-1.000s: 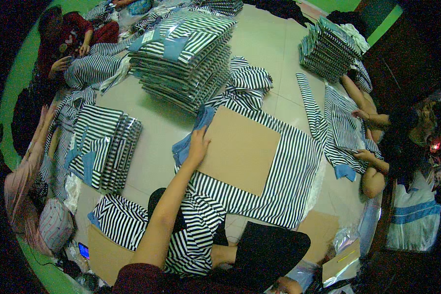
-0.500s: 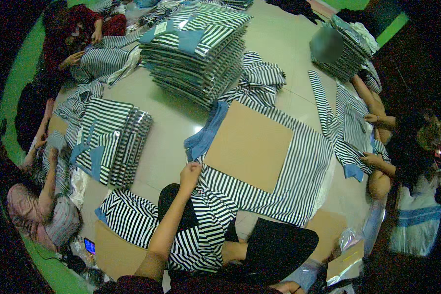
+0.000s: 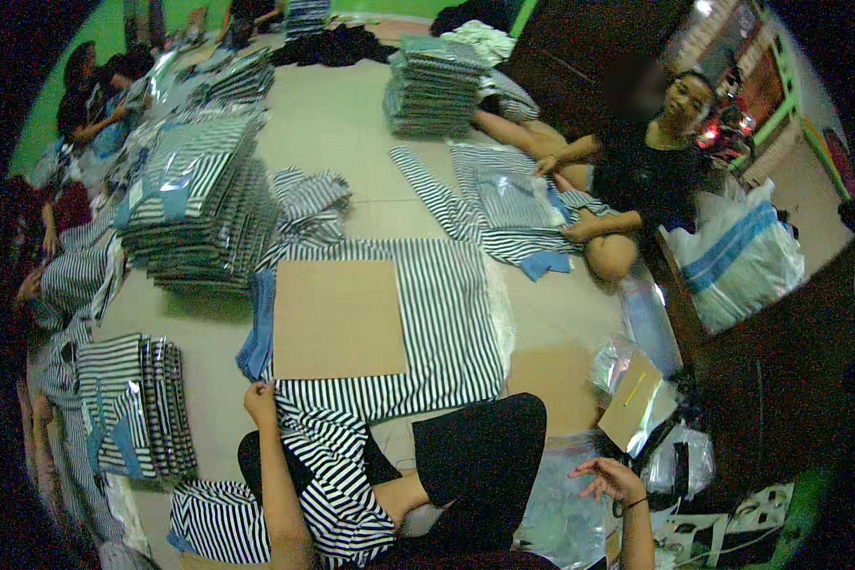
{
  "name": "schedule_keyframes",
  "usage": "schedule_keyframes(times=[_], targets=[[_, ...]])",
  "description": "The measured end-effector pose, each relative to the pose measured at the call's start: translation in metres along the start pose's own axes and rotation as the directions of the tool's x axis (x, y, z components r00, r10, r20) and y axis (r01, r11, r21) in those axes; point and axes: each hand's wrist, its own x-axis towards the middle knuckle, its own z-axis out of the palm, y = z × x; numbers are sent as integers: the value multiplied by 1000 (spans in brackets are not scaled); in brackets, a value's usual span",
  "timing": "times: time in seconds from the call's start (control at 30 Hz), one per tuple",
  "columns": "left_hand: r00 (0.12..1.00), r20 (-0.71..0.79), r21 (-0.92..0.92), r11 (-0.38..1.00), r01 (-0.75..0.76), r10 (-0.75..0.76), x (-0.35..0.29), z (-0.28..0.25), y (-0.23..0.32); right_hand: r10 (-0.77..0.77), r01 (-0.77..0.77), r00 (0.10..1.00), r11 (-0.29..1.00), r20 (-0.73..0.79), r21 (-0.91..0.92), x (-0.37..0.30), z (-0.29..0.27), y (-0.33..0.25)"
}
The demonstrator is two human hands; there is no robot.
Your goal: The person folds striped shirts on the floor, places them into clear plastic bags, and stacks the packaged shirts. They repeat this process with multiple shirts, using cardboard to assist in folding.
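Observation:
A black-and-white striped shirt [image 3: 451, 323] lies spread on the floor before me, its blue collar [image 3: 257, 328] toward the left. On it rests a square brown cardboard sheet [image 3: 340, 318]. One sleeve [image 3: 318, 446] runs down across my lap. With its fingers pinched together, my left hand [image 3: 260, 403] grips the shirt's edge just below the collar. My right hand [image 3: 610, 481] is raised at the lower right, fingers spread and holding nothing. Beneath it are clear plastic bags [image 3: 560, 503].
Tall stacks of bagged striped shirts stand at left [image 3: 195, 214] and far centre [image 3: 434, 85], a smaller stack [image 3: 133, 404] nearer. A person [image 3: 651, 161] sits at the right with a folded shirt [image 3: 513, 198]. More cardboard [image 3: 551, 385] and a white-and-blue sack [image 3: 741, 256] lie right. Other people work at left.
My view has swung to the right and up. My right hand has risen into sight at the lower right, fingers spread. My left hand keeps its pinch near the collar.

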Motion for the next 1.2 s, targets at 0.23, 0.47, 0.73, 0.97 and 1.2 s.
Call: schedule_keyframes(times=[0.23,0.47,0.73,0.97,1.2], targets=[[997,-70,-80,996,-36,30,7,11,-5,-635,-214,579,487,-511,-847,31,20,47],[988,108,-103,990,-97,108,3,10,-1,-829,-242,394,324,-397,-915,144,112,42],[986,144,-70,995,-77,87,18,20,-36,-821,-134,432,350,-373,-927,141,107,38],[927,374,-468,855,223,-37,-7,2,-9,-906,-150,384,129,-178,-980,182,98,3],[903,418,-184,964,191,-99,-7,-5,-8,-628,-62,768,-272,129,-960,299,115,-22]])
